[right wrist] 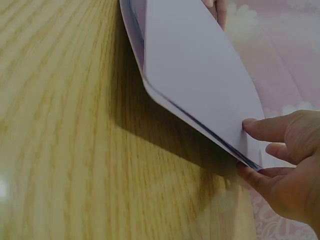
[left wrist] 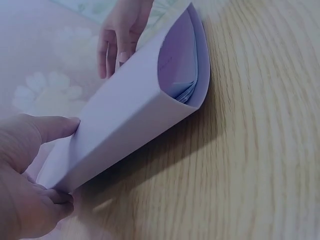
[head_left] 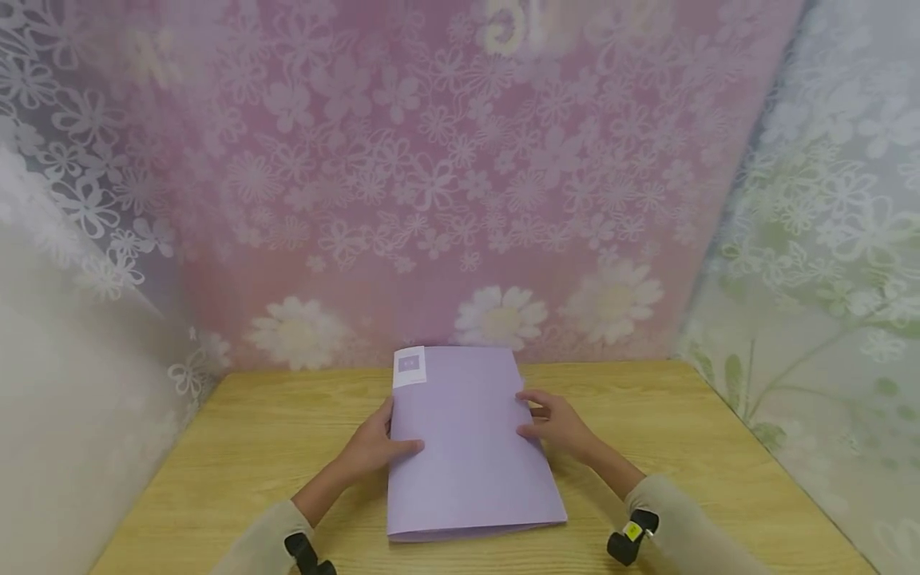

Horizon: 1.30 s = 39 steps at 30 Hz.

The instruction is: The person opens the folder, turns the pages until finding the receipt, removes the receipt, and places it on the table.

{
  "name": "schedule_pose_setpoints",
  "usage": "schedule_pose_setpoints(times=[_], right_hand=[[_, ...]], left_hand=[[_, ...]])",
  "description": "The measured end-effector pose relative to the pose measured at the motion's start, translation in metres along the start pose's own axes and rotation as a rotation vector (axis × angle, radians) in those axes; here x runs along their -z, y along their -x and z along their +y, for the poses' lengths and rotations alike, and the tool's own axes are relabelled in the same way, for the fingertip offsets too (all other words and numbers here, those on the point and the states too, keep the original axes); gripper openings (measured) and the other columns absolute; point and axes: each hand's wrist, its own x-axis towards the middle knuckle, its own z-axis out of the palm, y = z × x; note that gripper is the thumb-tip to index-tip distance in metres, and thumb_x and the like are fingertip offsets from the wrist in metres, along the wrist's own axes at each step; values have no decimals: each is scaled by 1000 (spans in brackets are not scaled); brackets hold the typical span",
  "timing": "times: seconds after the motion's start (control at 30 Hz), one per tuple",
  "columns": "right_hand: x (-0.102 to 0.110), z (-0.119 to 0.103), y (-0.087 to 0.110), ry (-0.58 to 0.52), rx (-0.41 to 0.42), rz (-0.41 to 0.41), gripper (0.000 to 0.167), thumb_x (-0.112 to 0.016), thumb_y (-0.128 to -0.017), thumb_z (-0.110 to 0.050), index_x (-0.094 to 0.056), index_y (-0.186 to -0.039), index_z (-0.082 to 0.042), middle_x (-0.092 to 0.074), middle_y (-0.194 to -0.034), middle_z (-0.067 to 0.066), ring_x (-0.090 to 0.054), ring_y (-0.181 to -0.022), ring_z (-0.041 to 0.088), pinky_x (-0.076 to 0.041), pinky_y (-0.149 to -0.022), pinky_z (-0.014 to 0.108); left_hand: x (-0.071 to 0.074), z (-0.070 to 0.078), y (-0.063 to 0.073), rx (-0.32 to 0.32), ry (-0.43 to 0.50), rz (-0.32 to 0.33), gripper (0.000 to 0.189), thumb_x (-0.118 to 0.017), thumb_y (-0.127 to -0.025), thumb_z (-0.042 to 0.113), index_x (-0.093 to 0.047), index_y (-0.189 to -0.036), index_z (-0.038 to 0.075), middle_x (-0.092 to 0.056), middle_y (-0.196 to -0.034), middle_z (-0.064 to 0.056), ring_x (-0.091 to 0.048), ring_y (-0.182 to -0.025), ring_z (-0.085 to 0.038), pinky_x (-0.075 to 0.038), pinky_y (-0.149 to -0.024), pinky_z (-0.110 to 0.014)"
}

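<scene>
The smooth lilac folder [head_left: 467, 455] is held between left grip [head_left: 372, 444] and right grip [head_left: 562, 425], each pinching a side edge. Bowed covers enclose thin sheets [left wrist: 185, 92]. White label [head_left: 420, 375]: beyond left grip. Wood-grained surface [head_left: 251, 447]: beneath both.

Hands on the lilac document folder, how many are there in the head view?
2: the left hand grips the left edge of the lilac document folder, and the right hand its right edge. Part of the left hand is hidden behind it.
</scene>
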Motion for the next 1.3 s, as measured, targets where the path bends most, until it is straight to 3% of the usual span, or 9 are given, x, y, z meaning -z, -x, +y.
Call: schedule_pose_setpoints(times=[0.17,0.27,0.6,0.8,0.97,1.07,1.17,1.3], right_hand=[[-4,2,2,75,5,-24,58,-80,-87,-6,-56,-137,11,-48,-146,37,-52,-131,57,-54,-100,54],[-5,5,3,155,53,-61,57,-80,-87,-9,-57,-135,12,-48,-146,38,-50,-132,57,-52,-102,54],[2,4,4,391,194,-166,62,-79,-90,-21,-55,-138,10,-49,-148,34,-48,-136,53,-45,-107,58],[8,2,6,537,194,-229,66,-76,-92,-29,-53,-142,8,-50,-149,29,-46,-140,48,-36,-115,60],[16,0,6,637,170,-291,69,-76,-93,-33,-52,-144,6,-48,-152,27,-44,-143,47,-35,-117,59],[22,-2,6,693,169,-338,71,-77,-92,-34,-51,-145,5,-47,-153,26,-42,-144,46,-34,-117,59],[27,-5,5,704,154,-395,76,-79,-90,-32,-48,-148,5,-44,-156,27,-40,-145,47,-33,-118,60],[32,-8,5,711,140,-438,85,-84,-84,-28,-43,-151,5,-39,-159,26,-36,-147,48,-31,-119,60]], left_hand=[[2,-8,2,12,18,-40,111,-84,-85,23,-9,-161,-6,-17,-167,-27,-27,-152,-46,-33,-119,-57],[4,-12,4,19,14,-55,108,-83,-86,23,-10,-161,-7,-17,-167,-28,-27,-152,-47,-33,-119,-57],[11,-18,3,32,-127,-117,104,-76,-93,33,-9,-159,-9,-14,-167,-29,-20,-154,-45,-26,-123,-59],[8,-14,4,-42,-295,-135,90,-69,-98,29,-17,-157,-13,-8,-167,-32,-11,-156,-46,-18,-125,-59],[-4,-1,12,-166,-484,-126,64,-63,-101,19,-38,-150,-13,-26,-162,-33,-23,-153,-49,-24,-123,-59],[-12,6,19,-247,-599,-130,54,-58,-103,15,-44,-147,-13,-35,-158,-33,-32,-149,-49,-31,-120,-59],[-21,11,27,-303,-676,-151,54,-57,-103,18,-45,-146,-14,-37,-157,-33,-35,-148,-48,-33,-119,-58],[-31,17,33,-341,-731,-220,70,-61,-101,34,-40,-150,-12,-33,-160,-31,-30,-151,-47,-31,-121,-56]])
